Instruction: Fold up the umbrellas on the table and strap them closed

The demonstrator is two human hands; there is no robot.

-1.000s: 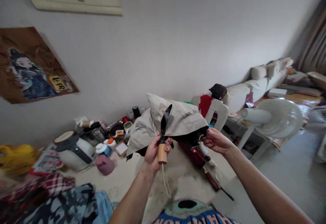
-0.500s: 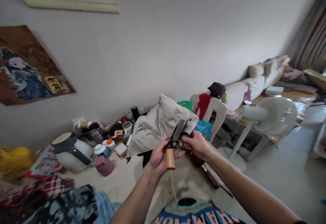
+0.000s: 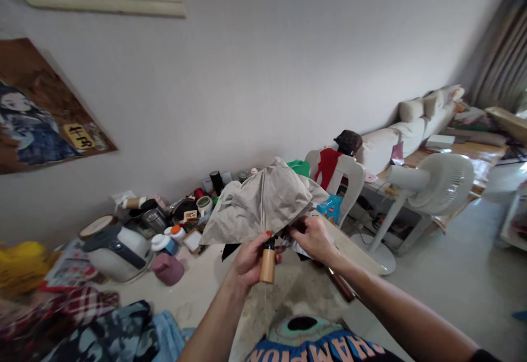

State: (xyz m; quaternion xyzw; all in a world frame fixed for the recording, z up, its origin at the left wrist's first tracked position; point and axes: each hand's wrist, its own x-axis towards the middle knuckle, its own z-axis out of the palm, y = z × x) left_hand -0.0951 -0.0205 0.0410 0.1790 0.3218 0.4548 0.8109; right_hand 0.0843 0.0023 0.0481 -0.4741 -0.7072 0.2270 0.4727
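A light grey folding umbrella (image 3: 259, 202) points away from me over the table, its cloth loose and partly spread. My left hand (image 3: 251, 260) is closed round the umbrella near the top of its wooden handle (image 3: 267, 266), from which a thin cord hangs. At the right lower edge of the cloth, my right hand (image 3: 313, 239) has its fingers pinched together on the umbrella. The cloth partly hides those fingertips. Dark parts of the umbrella show beneath the canopy between the two hands.
On the table's left stand an electric kettle (image 3: 117, 252), a pink cup (image 3: 168, 268) and several bottles. Clothes (image 3: 111, 332) lie at the near left. A white chair (image 3: 349, 183) and a standing fan (image 3: 440, 183) are to the right. A wall is behind the table.
The umbrella's cloth has fanned out wider and now droops to the right over the grey strip seen before. My right hand has shifted slightly along the edge; my left keeps its hold.
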